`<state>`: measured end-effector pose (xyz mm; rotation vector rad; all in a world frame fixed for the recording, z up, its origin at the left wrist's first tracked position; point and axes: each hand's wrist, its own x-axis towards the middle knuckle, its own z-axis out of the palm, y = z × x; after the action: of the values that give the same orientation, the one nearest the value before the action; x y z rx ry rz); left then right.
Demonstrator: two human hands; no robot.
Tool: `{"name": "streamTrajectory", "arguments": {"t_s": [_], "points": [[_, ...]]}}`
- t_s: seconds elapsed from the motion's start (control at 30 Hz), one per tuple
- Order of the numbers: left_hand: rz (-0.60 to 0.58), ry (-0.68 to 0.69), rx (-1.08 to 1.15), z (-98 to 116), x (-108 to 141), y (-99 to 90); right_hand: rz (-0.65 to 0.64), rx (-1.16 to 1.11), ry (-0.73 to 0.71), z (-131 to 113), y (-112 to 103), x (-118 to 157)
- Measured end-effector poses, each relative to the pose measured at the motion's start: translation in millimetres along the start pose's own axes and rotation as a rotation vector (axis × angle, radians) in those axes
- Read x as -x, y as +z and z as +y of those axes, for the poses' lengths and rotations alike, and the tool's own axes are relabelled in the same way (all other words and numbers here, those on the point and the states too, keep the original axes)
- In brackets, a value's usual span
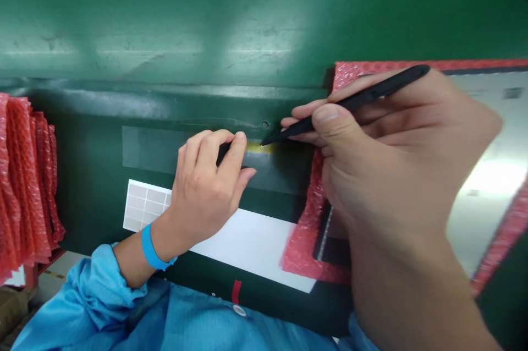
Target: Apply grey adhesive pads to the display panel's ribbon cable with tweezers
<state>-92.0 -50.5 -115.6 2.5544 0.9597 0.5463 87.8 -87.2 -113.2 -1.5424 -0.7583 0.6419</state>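
Left hand [206, 186]: fingers pinched on a small yellow tape strip [259, 147] on the dark green counter [103, 186], above a white label sheet [247, 241].
Right hand [391, 158]: closed around slim black tweezers [350, 100], tips touching the strip, over a red bubble-wrap bag [305, 230].

No readable text anywhere — label sheet [145, 203] blank.

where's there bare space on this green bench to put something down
Bare patches: the green bench top above both hands, and the dark strip between the stacked red bubble wrap and the white label sheet. Crowded: the middle, where the left hand, the right hand with black tweezers and the red bubble-wrap pouch meet.
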Motion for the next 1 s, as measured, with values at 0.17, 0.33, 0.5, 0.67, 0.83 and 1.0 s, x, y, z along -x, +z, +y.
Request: {"name": "streamTrajectory", "arguments": {"t_s": [0.17,0.33,0.5,0.67,0.83,1.0], "points": [[0.007,-0.002,0.009,0,-1,-0.1,0.013,-0.016,-0.006,-3,2,0],[-0.014,-0.019,0.018,-1,0,-0.5,0.039,-0.079,0.013,-2,4,-1],[-0.021,-0.015,0.015,-1,0,-0.5,0.021,-0.253,0.131,-8,3,-4],[-0.010,-0.007,0.009,-9,-3,0.5,0.043,-0.343,0.139,-23,-8,-9],[0.080,0.127,-0.020,10,5,-7.7,0.166,-0.329,0.031,-30,-63,15],[-0.013,0.397,0.040,75,38,-0.1,0.344,-0.318,0.012,-3,-136,48]]}}
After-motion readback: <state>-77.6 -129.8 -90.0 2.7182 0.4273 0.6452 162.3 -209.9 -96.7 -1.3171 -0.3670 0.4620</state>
